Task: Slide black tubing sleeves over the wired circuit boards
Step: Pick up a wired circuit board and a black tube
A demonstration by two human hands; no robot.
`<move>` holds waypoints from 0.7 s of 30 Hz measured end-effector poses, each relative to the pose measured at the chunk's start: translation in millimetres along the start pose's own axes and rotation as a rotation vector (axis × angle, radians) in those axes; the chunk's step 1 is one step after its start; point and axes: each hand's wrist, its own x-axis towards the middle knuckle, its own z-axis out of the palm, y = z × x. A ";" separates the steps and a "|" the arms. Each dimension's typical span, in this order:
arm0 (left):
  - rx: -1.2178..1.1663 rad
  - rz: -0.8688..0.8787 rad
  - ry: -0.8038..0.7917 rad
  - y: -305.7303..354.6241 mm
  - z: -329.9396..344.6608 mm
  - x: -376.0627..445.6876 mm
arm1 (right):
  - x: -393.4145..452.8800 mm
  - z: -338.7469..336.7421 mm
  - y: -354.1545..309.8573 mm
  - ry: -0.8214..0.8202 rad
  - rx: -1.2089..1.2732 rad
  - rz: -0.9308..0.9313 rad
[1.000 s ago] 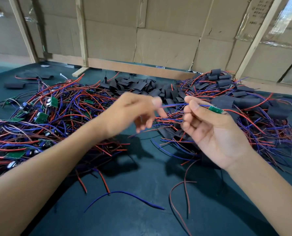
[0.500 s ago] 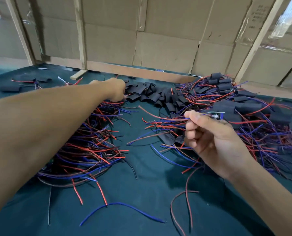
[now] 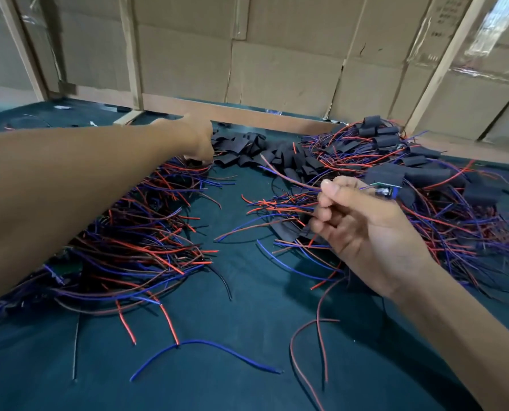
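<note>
Cardboard sheets on pale wooden battens (image 3: 134, 48) close off the far side, and the dark green tabletop (image 3: 247, 295) runs up to them. From my remote seat, my left hand (image 3: 200, 140) lies stretched out at the near edge of the heap of loose black tubing sleeves (image 3: 241, 145); its fingers are turned away and blurred, so I cannot tell whether that grip has closed on a sleeve. My left forearm hides most of the tangle of unsleeved red and blue wires (image 3: 140, 232). My right hand (image 3: 366, 221) pinches a red and blue wire pair, and the small green circuit board (image 3: 385, 189) on it pokes out past the knuckles, its details too small to read. Half a second ago the left hand was already at the sleeves; a second ago it was up beside the right hand, at the wires. The sleeved boards pile (image 3: 401, 161) is cut off at right.
</note>
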 end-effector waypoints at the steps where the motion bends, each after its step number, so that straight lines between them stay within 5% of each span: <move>1: -0.043 0.022 0.049 2.9 -2.8 -7.3 | 0.8 -0.9 -0.6 0.000 0.040 -0.004; 5: -0.525 0.250 0.259 23.8 -1.5 -62.1 | -0.8 -4.5 -7.3 0.031 0.126 -0.033; 10: -0.774 0.619 0.385 50.3 33.4 -139.6 | -0.4 -6.3 -15.4 0.070 0.030 -0.068; 21: -0.966 0.521 0.613 56.5 71.0 -149.4 | 2.4 -11.4 -1.0 -0.063 -0.135 -0.175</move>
